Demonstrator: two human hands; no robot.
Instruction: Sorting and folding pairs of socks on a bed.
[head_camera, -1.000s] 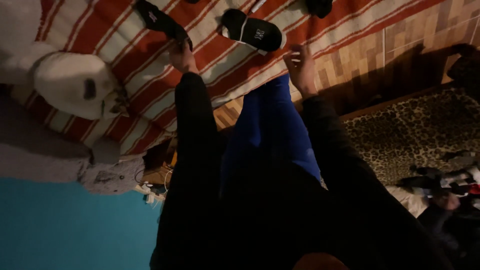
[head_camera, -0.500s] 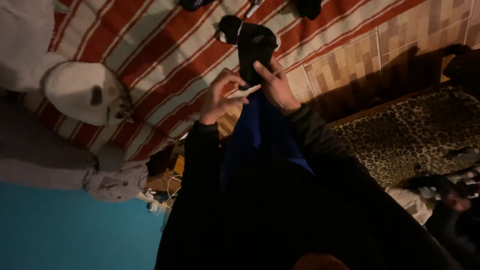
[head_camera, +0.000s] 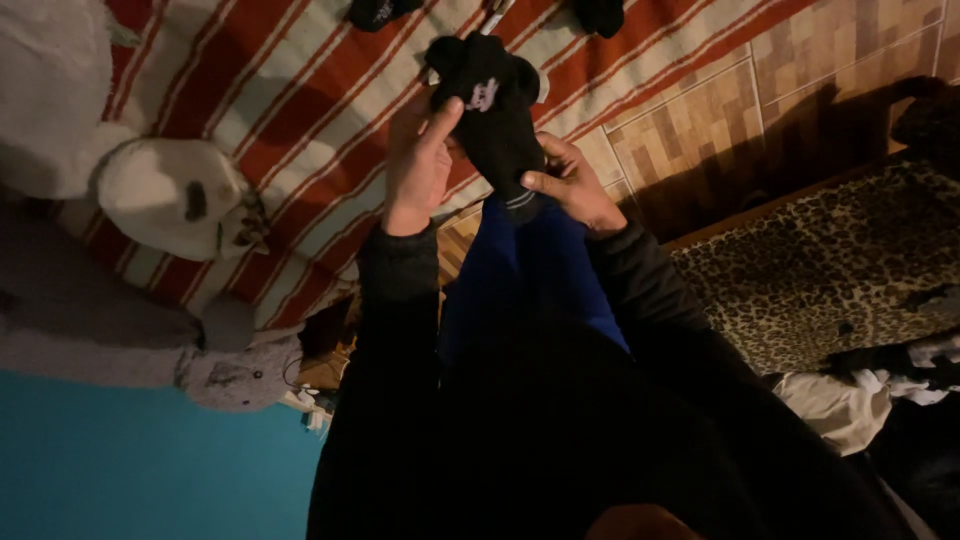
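The black sock (head_camera: 497, 115) is up off the bed, held between both hands over the edge of the striped red and cream blanket (head_camera: 300, 90). Its long axis runs from the toe at the top, away from the person, down to the cuff with its pale stripes, which points back toward the blue trouser leg (head_camera: 530, 280). The right hand (head_camera: 570, 185) has its grip pinched shut on that cuff end, thumb on top. The left hand (head_camera: 418, 165) lies along the sock's left side, fingers stretched upward beside a small white mark on the fabric; its palm faces away, so I cannot tell whether it truly clamps the sock or only steadies it. Both hands are about equally close.

Two more dark socks (head_camera: 380, 10) lie at the top edge, cut off by the frame. A white plush toy (head_camera: 170, 195) rests on the blanket to the left, a leopard-print rug (head_camera: 830, 270) to the right. The light is dim.
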